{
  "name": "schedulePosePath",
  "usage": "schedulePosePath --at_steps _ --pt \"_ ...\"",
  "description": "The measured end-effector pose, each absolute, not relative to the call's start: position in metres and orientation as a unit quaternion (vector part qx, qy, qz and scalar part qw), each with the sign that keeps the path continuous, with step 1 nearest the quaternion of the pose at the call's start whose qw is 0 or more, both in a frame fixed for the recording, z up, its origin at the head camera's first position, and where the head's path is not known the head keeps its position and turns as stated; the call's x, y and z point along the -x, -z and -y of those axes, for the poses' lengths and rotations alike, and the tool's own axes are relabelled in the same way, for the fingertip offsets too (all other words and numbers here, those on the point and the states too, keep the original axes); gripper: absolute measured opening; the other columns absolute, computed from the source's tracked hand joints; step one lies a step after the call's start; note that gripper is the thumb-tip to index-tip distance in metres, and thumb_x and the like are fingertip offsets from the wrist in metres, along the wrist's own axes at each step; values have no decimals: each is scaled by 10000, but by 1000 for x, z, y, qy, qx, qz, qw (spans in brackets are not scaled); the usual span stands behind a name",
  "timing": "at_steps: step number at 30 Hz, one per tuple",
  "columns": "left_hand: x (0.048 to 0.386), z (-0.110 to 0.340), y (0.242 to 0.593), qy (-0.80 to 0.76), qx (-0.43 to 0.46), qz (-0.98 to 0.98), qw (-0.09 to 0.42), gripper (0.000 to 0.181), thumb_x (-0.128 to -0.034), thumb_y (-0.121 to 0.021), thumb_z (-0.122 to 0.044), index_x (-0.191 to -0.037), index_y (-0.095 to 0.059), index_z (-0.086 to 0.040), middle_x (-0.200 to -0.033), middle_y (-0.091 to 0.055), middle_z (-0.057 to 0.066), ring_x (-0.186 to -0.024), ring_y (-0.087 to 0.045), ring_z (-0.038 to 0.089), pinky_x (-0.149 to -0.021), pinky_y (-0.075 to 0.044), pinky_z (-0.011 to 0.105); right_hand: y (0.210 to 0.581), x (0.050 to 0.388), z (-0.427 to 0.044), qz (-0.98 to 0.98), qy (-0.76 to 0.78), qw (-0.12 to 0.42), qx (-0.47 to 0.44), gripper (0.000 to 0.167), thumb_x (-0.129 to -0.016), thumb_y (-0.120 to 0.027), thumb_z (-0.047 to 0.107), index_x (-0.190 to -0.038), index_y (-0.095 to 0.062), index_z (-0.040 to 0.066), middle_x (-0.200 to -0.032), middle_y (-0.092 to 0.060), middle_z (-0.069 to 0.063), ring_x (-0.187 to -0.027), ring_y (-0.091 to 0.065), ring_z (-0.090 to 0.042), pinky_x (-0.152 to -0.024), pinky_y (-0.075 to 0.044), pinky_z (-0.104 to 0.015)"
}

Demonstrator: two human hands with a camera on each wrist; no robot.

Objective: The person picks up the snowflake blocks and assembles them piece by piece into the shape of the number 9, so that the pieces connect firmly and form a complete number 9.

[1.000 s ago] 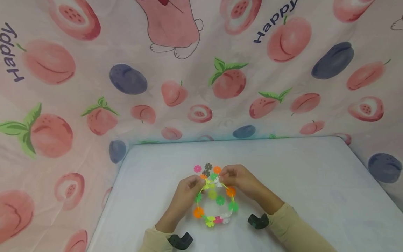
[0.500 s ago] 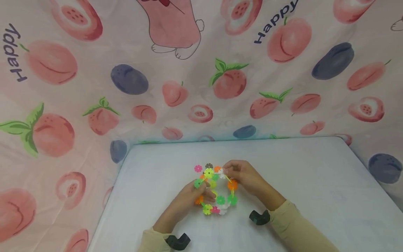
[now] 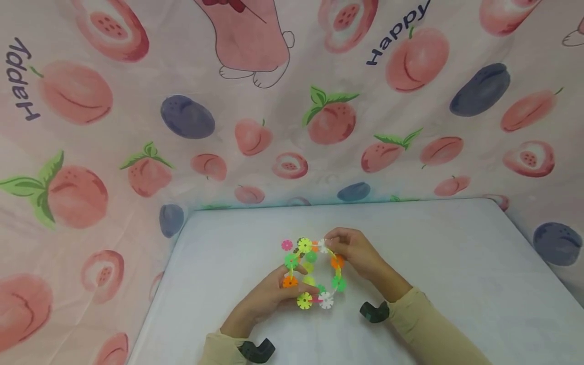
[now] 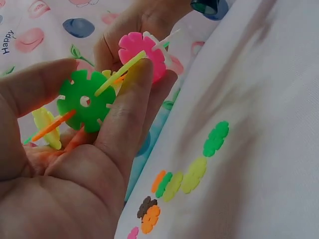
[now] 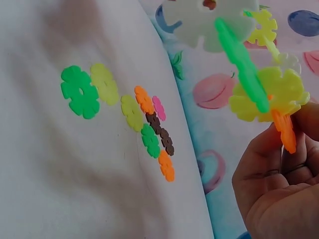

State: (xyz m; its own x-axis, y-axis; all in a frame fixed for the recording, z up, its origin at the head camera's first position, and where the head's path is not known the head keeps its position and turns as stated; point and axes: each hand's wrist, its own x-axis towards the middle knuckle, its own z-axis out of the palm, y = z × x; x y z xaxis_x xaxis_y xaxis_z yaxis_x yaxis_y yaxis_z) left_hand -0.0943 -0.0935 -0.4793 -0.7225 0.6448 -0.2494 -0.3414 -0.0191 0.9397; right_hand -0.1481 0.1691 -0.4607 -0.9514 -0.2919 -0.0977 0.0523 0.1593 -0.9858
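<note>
A ring of interlocking plastic flower discs (image 3: 304, 246) in yellow, green, orange, white and pink is held up between both hands. My left hand (image 3: 269, 294) grips its lower left side; in the left wrist view a green disc (image 4: 82, 97) lies between thumb and fingers, and a pink disc (image 4: 137, 47) shows beyond the fingertips. At the ring's upper right, my right hand (image 3: 358, 251) pinches the edge near a white disc (image 3: 322, 246). The right wrist view shows a yellow disc (image 5: 274, 94) by those fingertips, with green and orange pieces slotted in.
Loose discs lie flat on the white table (image 3: 433, 253) behind and beneath the ring, including green (image 5: 82, 102), yellow (image 5: 104, 84), orange (image 5: 167, 167), dark brown (image 5: 167, 142) and pink (image 5: 158, 108) ones. A fruit-printed cloth (image 3: 274, 121) hangs beyond the table's far edge.
My left hand has let go of the yellow disc at the ring's top and taken its lower left side. The ring has risen and tilted upright, with my right hand moving slightly up and away.
</note>
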Motion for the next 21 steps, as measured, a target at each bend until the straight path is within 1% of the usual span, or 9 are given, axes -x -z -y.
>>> schedulePosePath --at_steps 3,5,7,10,14,18,21 --pt "94 94 481 -714 -123 -590 357 631 -996 -661 -166 -1483 -285 -23 -1266 -704 204 -1180 -693 274 -986 -562 361 461 148 -167 -754 640 127 74 256 -986 -675 199 -1119 -670 -20 -811 -566 -52 -680 -483 -162 -616 -455 -249" --pt "94 96 483 -712 -127 -594 351 696 -985 -675 -140 -1521 -241 -40 -1282 -699 198 -1168 -699 261 -970 -567 341 460 148 -166 -757 638 124 65 258 -984 -678 207 -1123 -676 -11 -823 -574 -58 -696 -494 -172 -620 -459 -243" --pt "95 96 484 -708 -133 -605 340 736 -964 -698 -107 -1531 -234 -48 -1285 -699 190 -1137 -712 244 -942 -575 318 459 148 -164 -761 635 121 54 258 -981 -682 215 -1123 -683 -1 -839 -587 -62 -721 -514 -183 -629 -472 -246" --pt "95 96 485 -700 -139 -624 319 761 -929 -735 -80 -1525 -262 -53 -1272 -709 178 -1092 -728 225 -906 -582 295 457 147 -162 -767 630 120 37 252 -974 -689 224 -1117 -695 16 -846 -599 -66 -745 -535 -202 -635 -486 -256" --pt "95 94 484 -697 -139 -637 300 734 -908 -758 -75 -1499 -323 -89 -1254 -718 173 -1089 -733 235 -897 -585 297 457 146 -160 -772 623 122 23 244 -971 -693 231 -1115 -705 35 -865 -617 -72 -787 -559 -220 -667 -508 -266" --pt "96 92 484 -696 -133 -643 291 730 -885 -775 -47 -1475 -357 -148 -1248 -715 193 -1094 -731 254 -902 -581 303 458 148 -159 -777 619 116 15 247 -974 -691 254 -1120 -713 56 -936 -647 -84 -854 -582 -225 -730 -529 -264" --pt "98 91 484 -700 -131 -640 289 792 -871 -774 -11 -1504 -334 -192 -1255 -704 219 -1104 -725 269 -920 -577 316 460 150 -160 -775 622 112 7 254 -975 -692 285 -1133 -722 88 -1023 -677 -90 -921 -599 -229 -784 -543 -267"
